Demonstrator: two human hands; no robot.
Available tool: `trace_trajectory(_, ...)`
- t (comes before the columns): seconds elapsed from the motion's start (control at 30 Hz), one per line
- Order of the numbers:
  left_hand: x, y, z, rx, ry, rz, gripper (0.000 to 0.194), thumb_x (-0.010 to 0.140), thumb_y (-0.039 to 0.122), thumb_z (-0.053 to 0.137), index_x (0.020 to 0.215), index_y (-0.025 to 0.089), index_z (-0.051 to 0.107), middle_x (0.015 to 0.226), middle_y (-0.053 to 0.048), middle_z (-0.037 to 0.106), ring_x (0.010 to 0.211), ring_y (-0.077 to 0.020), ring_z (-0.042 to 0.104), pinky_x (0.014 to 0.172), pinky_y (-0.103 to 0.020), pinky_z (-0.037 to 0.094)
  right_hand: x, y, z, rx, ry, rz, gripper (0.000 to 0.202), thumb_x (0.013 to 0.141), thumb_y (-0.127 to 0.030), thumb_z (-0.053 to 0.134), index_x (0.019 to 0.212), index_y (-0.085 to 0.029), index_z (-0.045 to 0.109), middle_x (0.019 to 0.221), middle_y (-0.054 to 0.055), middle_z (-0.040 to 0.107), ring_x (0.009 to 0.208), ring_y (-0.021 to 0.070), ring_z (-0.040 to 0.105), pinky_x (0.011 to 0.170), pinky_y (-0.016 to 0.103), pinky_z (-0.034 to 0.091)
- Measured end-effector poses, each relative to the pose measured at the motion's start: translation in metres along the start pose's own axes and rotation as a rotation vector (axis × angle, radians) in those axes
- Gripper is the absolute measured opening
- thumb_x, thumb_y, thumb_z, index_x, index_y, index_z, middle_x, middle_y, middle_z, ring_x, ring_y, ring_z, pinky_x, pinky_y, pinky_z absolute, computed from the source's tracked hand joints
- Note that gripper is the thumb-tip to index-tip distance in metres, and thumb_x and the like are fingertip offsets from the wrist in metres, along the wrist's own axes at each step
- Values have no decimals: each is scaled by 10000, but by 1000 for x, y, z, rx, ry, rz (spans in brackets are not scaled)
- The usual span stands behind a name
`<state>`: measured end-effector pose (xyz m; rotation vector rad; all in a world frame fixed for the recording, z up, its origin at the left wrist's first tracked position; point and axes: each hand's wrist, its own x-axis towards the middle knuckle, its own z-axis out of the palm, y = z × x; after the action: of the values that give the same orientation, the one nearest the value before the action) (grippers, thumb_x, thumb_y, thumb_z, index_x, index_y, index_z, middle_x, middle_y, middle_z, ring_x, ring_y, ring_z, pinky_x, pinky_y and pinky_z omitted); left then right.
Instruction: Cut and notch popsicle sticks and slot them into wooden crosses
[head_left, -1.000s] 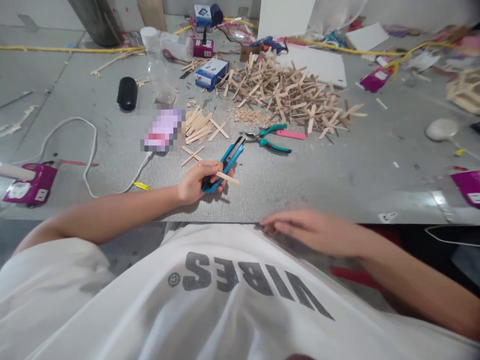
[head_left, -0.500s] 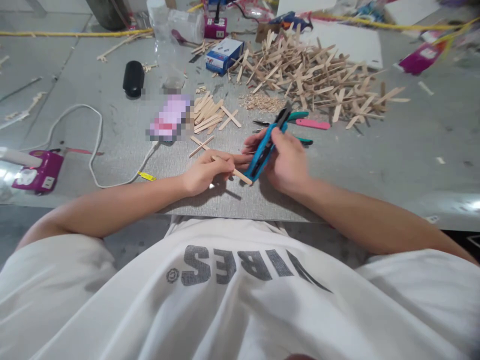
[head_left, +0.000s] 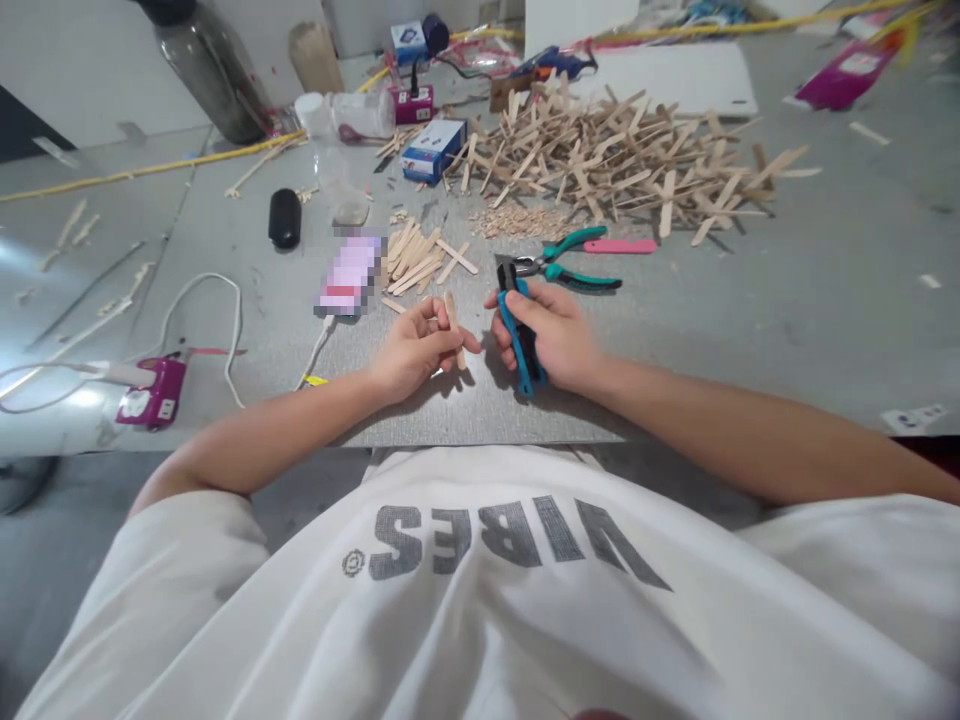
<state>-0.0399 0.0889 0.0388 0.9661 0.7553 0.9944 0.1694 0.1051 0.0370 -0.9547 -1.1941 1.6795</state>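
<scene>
A wooden craft stick (head_left: 454, 330) is pinched in my left hand (head_left: 416, 350), upright and slightly tilted between thumb and fingers. My right hand (head_left: 555, 335) is wrapped around a blue-and-black hand tool (head_left: 525, 345); its exact kind does not show clearly. A small gap separates the two hands near the table's front edge. Beyond my left hand lies a small pile of craft sticks (head_left: 412, 258). Just past my right hand, green-handled pliers (head_left: 577, 262) lie with their handles spread, beside a pink-handled tool (head_left: 619, 247).
A large heap of craft sticks (head_left: 600, 150) fills the back, with wood chips (head_left: 517, 221) before it. A phone (head_left: 349, 275) on a white cable lies left. Around it are a black case (head_left: 285, 219), a blue box (head_left: 433, 151) and a purple power socket (head_left: 152, 392).
My hands have moved apart, and the craft stick has turned from slanting toward the tool to nearly upright. The tool has swung and lowered in my right hand. The camera view has shifted.
</scene>
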Motion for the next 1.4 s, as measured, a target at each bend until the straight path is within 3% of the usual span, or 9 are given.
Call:
trace_trajectory(0.13,-1,-4,-5,64,38,4,639,819,432,959,1064,270,392,837,1,868,418,-36,516,464,-175,346,-6,-13,3,-2,-108,2,529,966,-725,782,1088,-265,552,609,-93,548,452,128,538,449,251,436)
trace_trajectory(0.3,-4,-1,-4,215,-37,30,773,900,562,914,1348,247,369,821,1,861,423,-79,555,462,-218,399,-16,-21,10,-63,-177,72,538,978,-725,792,1055,-245,560,587,-82,559,463,124,577,476,237,462)
trace_trajectory(0.47,-7,0,-1,320,-3,44,689,926,473,876,1362,226,403,760,41,813,446,-87,581,471,-227,412,-18,-19,9,-154,-205,143,366,1000,-518,790,1045,-235,562,673,-56,623,539,141,680,447,210,466)
trace_trajectory(0.63,-5,-4,-5,406,-21,52,737,990,383,781,1560,194,355,791,31,804,506,-108,635,520,-243,493,-13,-17,0,-175,-266,146,328,971,-377,787,1120,-241,529,666,-62,648,507,170,689,426,220,499)
trace_trajectory(0.73,-3,-7,-7,463,-63,88,735,975,298,781,1578,186,376,751,59,761,576,-100,652,579,-229,509,-13,-16,-1,-208,-252,142,280,997,-351,767,1018,-244,509,664,-51,634,525,166,693,426,217,503)
trace_trajectory(0.93,0,-12,-10,379,-76,93,959,844,204,898,1627,233,343,802,73,773,713,-111,713,663,-234,528,-14,-13,-3,-318,-314,108,425,1080,-555,735,875,-229,555,577,-17,601,485,163,637,454,255,509)
trace_trajectory(1.03,-2,-13,-11,394,-109,94,920,855,181,896,1617,251,385,798,68,788,715,-118,727,691,-244,542,-13,-13,-5,-387,-307,78,377,1078,-457,742,822,-215,608,592,17,644,499,179,653,467,278,484)
trace_trajectory(1.2,-6,-14,-9,423,-113,67,916,866,158,885,1644,260,412,754,79,773,667,-122,732,669,-247,550,-14,-15,-4,-521,-315,59,327,1051,-274,707,739,-208,635,585,11,647,438,131,564,435,279,424)
trace_trajectory(1.4,-7,-13,-10,494,-117,100,659,918,122,816,1498,212,515,760,73,766,748,-128,771,700,-238,550,-18,-13,-1,-527,-303,-13,306,1059,-283,659,760,-217,654,563,-17,621,433,119,562,429,260,430)
